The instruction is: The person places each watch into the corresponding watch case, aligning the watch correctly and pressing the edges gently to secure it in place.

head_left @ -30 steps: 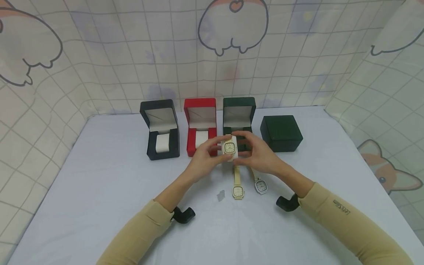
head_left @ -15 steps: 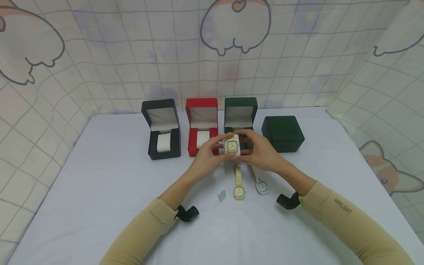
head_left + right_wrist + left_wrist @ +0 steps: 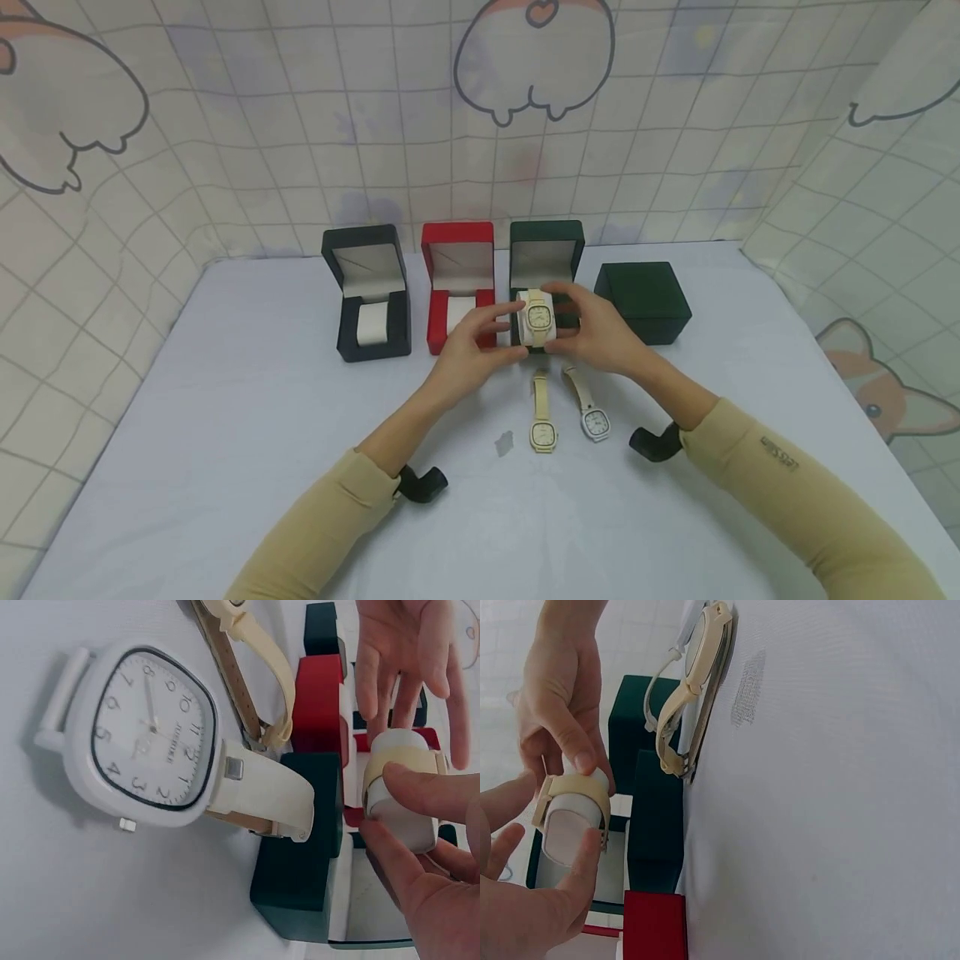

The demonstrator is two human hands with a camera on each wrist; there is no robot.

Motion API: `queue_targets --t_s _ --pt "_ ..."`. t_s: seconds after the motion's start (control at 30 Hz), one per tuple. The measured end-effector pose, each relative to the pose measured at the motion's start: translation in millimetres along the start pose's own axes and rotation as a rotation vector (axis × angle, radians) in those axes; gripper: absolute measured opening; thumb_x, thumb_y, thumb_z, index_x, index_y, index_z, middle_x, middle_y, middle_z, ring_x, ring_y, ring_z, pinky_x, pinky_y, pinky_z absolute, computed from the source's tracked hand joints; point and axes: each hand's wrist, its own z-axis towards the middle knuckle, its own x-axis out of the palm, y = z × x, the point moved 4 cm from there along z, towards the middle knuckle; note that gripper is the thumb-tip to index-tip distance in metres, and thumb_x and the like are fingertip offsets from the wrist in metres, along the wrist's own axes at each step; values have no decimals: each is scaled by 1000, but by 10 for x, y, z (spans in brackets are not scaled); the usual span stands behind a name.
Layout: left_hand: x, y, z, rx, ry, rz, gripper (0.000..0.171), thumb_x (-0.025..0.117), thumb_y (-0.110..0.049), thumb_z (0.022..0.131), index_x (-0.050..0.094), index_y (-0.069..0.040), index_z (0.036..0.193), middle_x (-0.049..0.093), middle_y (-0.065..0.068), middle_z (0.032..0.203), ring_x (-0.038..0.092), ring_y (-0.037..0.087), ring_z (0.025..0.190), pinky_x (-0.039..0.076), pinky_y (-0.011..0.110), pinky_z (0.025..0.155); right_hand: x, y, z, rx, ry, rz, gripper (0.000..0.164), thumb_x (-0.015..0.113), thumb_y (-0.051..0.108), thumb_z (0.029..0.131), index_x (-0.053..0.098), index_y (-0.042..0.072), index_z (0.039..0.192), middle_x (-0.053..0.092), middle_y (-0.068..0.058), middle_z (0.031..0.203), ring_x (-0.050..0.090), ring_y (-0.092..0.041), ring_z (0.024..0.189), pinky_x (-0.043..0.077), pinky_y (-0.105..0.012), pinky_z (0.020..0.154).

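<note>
A cream-strapped watch (image 3: 538, 317) wrapped round a white cushion (image 3: 570, 814) is over the open green watch box (image 3: 546, 237). My right hand (image 3: 596, 333) pinches the cushion between thumb and fingers at its right side. On the other side, my left hand (image 3: 468, 354) has its thumb and fingers spread, fingertips close to the cushion's left edge. In the right wrist view the left hand (image 3: 409, 656) is opened loosely beside it. The green box's lower part is mostly hidden behind the hands and watch.
Nearer me lie a cream watch (image 3: 542, 433) and a white watch (image 3: 596, 422), beside a small grey patch (image 3: 504, 443). Left of the green box stand an open red box (image 3: 457, 232) and an open black box (image 3: 362, 237). A closed green box (image 3: 642, 302) stands at right.
The watch on its cushion has moved away from me, up over the green box, and its face has tipped upright. My left fingers have loosened from it; the right hand keeps hold.
</note>
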Motion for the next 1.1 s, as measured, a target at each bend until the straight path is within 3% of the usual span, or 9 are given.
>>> queue_targets --t_s 0.3,1.1 --pt "-1 20 -4 -2 13 -16 60 80 -15 92 58 -30 145 47 2 148 51 34 134 57 38 93 -45 -44 79 47 -23 -53 83 81 -6 84 38 5 154 50 -23 143 67 -36 111 58 -41 90" --pt "-5 28 -25 -31 20 -19 61 82 -14 90 59 -31 144 48 1 146 55 32 131 58 37 90 -71 -173 286 105 14 -120 80 82 -4 83 41 0 151 58 -24 135 64 -38 117 56 -46 93"
